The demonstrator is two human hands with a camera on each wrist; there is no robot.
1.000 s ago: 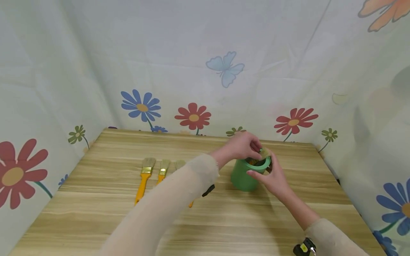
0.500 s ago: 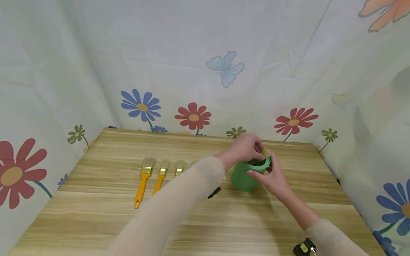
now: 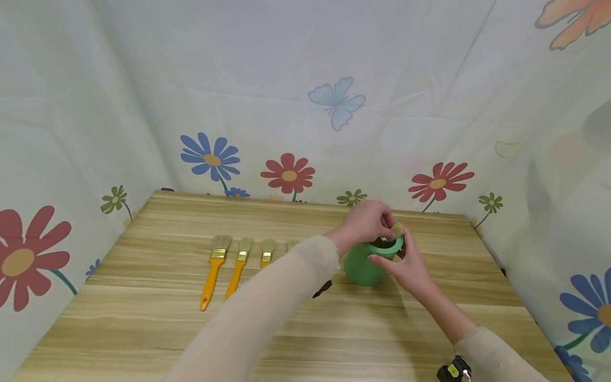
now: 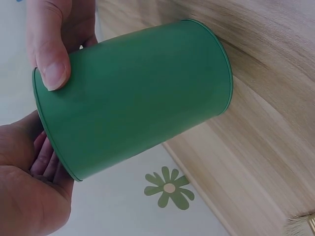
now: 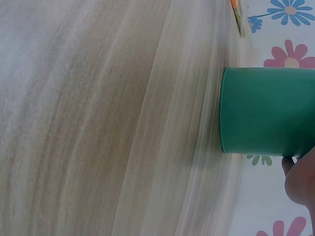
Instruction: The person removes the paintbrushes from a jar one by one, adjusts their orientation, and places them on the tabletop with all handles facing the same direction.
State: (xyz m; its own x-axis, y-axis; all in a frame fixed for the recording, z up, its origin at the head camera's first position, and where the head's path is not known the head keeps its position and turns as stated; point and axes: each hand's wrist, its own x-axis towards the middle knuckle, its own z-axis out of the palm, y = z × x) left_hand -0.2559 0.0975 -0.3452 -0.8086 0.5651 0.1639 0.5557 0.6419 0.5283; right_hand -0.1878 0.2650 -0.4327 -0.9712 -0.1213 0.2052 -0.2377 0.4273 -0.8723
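A green can [image 3: 365, 265] stands at the right of the wooden table; its side fills much of the left wrist view. My right hand [image 3: 406, 265] grips it at the rim, thumb on the near side and fingers behind. Above the mouth, my left hand [image 3: 367, 220] pinches a paintbrush [image 3: 397, 229] whose pale bristles point up and whose lower part is inside the can. The fingertips partly cover this brush. In the left wrist view, the right thumb presses on the can wall [image 4: 133, 98], and the left hand [image 4: 34, 191] is beside the rim.
Several paintbrushes with orange handles lie in a row to the left, including a wide one [image 3: 215, 270] and a narrower one [image 3: 237, 270]. The left sleeve [image 3: 272, 302] covers part of the row. A flowered curtain [image 3: 286, 106] surrounds the table [image 3: 119, 329].
My left hand has shifted slightly right and down over the can, and the pinched paintbrush sits a little lower. More of the brushes shows beside the left sleeve. The right hand stays at the rim.
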